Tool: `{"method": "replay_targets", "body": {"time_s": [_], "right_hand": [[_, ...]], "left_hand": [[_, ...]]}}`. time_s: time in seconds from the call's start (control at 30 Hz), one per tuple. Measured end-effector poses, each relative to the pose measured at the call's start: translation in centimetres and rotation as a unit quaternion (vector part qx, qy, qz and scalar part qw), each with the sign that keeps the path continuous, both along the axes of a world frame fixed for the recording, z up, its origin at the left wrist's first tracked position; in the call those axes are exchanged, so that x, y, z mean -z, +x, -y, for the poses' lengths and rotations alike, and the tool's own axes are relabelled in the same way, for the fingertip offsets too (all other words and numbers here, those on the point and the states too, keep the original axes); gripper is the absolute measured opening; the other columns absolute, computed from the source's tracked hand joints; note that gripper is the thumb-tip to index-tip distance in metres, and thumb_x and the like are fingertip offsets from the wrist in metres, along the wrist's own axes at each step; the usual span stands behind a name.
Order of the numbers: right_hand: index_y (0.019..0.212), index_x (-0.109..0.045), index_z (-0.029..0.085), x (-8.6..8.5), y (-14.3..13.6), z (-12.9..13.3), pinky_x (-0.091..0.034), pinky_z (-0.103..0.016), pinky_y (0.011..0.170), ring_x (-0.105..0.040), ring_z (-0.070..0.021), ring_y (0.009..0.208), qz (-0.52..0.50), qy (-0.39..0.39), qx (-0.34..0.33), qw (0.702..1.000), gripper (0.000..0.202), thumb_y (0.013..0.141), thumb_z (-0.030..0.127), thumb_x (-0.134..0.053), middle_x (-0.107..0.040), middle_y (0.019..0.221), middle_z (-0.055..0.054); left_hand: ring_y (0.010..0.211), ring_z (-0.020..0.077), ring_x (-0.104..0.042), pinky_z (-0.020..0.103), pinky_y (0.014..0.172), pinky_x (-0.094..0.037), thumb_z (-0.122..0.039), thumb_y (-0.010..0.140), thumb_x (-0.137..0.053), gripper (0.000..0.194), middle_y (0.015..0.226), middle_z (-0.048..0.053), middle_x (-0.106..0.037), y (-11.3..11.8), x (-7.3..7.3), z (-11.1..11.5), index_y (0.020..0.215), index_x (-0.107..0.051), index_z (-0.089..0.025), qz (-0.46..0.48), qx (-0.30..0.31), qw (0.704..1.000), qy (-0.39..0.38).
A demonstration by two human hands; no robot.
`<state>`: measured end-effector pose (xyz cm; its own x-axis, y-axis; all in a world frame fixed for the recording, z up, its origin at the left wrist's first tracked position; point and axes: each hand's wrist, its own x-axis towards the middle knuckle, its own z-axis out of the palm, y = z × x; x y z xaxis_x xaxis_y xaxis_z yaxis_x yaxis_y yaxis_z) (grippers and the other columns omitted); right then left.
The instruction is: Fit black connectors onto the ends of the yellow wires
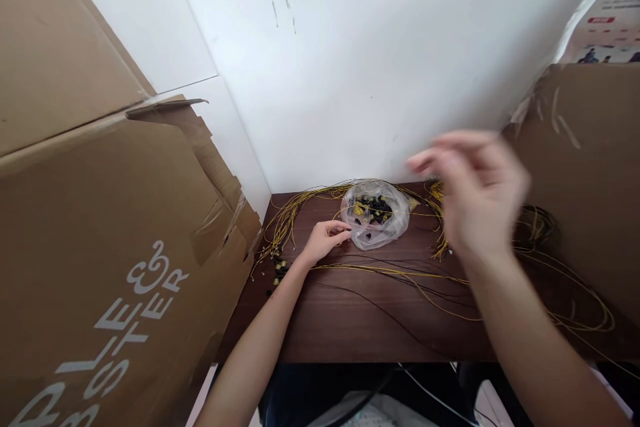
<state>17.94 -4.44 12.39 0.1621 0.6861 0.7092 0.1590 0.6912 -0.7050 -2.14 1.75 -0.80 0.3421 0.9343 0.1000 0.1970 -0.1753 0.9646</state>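
My left hand point(327, 241) rests low over the brown table, thumb and forefinger pinched at the near left edge of a clear plastic bag point(395, 230). A thin yellow wire point(336, 215) runs through its fingers, with a small dark piece at the fingertips. Inside the open bag lie small black and yellow parts point(376, 209), like connector housings. My right hand point(477, 193) is raised above the table to the right of the bag. Motion smears its curled fingers, so what they hold, if anything, does not show.
Bundled yellow wires point(293, 213) lie left of the bag, near several black and yellow connectors point(281, 270). Long yellow and black wires point(390, 269) cross the table point(345, 327). Cardboard boxes point(125, 213) point(590, 167) flank both sides; a white wall point(360, 80) stands behind.
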Motion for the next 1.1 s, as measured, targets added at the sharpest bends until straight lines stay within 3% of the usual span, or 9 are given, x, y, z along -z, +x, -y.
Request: {"method": "replay_targets", "body": {"time_s": [0.07,0.13,0.23,0.3,0.63,0.8,1.0,1.1], "right_hand": [[0.095,-0.059,0.018,2.9,-1.2,-1.5,-0.049,-0.029,0.072,-0.062,-0.0142,0.077,0.012,-0.047,-0.014,0.999,0.012,0.088,0.023,-0.051,-0.064,0.081,-0.003],[0.091,-0.061,0.017,6.6,-2.2,-2.9,-0.048,-0.029,0.067,-0.062,-0.0159,0.077,0.085,-0.102,-0.017,0.991,0.013,0.087,0.022,-0.05,-0.066,0.085,-0.005],[0.089,-0.062,0.018,11.0,-2.8,-3.9,-0.047,-0.03,0.073,-0.06,-0.0179,0.085,0.189,-0.092,-0.001,0.978,0.017,0.087,0.019,-0.045,-0.066,0.091,-0.006],[0.09,-0.062,0.018,12.6,-2.8,-3.9,-0.045,-0.031,0.078,-0.059,-0.0186,0.088,0.223,-0.081,0.004,0.971,0.017,0.087,0.019,-0.045,-0.065,0.093,-0.006],[0.089,-0.063,0.018,14.0,-3.1,-3.4,-0.043,-0.031,0.075,-0.056,-0.0177,0.078,0.277,-0.101,-0.023,0.955,0.012,0.085,0.023,-0.052,-0.063,0.081,-0.004],[0.087,-0.063,0.017,14.4,-3.1,-3.6,-0.043,-0.029,0.071,-0.056,-0.017,0.075,0.242,-0.115,-0.018,0.963,0.011,0.083,0.019,-0.053,-0.063,0.08,-0.004],[0.079,-0.063,0.017,14.8,-2.9,-4.0,-0.043,-0.028,0.068,-0.056,-0.0171,0.074,0.218,-0.119,-0.005,0.969,0.008,0.08,0.016,-0.055,-0.064,0.078,-0.004],[0.08,-0.064,0.017,14.7,-3.0,-3.9,-0.042,-0.028,0.068,-0.056,-0.0168,0.073,0.222,-0.121,-0.007,0.968,0.009,0.081,0.016,-0.055,-0.064,0.079,-0.004]], "left_hand": [[0.06,0.0119,-0.054,0.024,0.061,-0.042,-0.036,0.069,-0.07,0.034,0.072,0.006,-0.065,0.0,0.0,0.0,0.09,-0.069,-0.01,0.002,0.002,1.0,0.001],[0.061,0.0122,-0.054,0.024,0.061,-0.042,-0.036,0.068,-0.07,0.034,0.072,0.005,-0.065,0.0,0.0,-0.1,0.091,-0.069,-0.01,0.001,0.003,1.0,0.002],[0.061,0.0118,-0.053,0.024,0.062,-0.042,-0.034,0.069,-0.07,0.033,0.072,0.005,-0.064,0.0,0.1,-0.1,0.091,-0.069,-0.01,0.003,0.006,1.0,0.009],[0.062,0.0112,-0.053,0.023,0.062,-0.041,-0.033,0.07,-0.07,0.032,0.074,0.005,-0.064,0.0,0.1,-0.2,0.091,-0.068,-0.01,0.011,0.01,1.0,0.013],[0.065,0.0107,-0.053,0.023,0.064,-0.042,-0.032,0.066,-0.073,0.037,0.074,0.003,-0.061,0.0,0.4,-0.2,0.096,-0.065,-0.011,0.016,0.019,1.0,0.018],[0.064,0.0101,-0.052,0.022,0.062,-0.041,-0.03,0.065,-0.075,0.039,0.075,0.003,-0.062,-0.1,0.1,-0.1,0.098,-0.065,-0.011,0.027,0.045,0.998,0.019],[0.071,0.0127,-0.056,0.024,0.065,-0.043,-0.036,0.077,-0.064,0.033,0.086,0.008,-0.066,-0.2,-0.9,0.4,0.098,-0.066,-0.011,0.043,0.082,0.996,0.02],[0.068,0.0117,-0.055,0.023,0.063,-0.043,-0.034,0.074,-0.067,0.031,0.084,0.008,-0.066,-0.2,-0.7,0.3,0.094,-0.067,-0.011,0.048,0.076,0.996,0.018]]}}
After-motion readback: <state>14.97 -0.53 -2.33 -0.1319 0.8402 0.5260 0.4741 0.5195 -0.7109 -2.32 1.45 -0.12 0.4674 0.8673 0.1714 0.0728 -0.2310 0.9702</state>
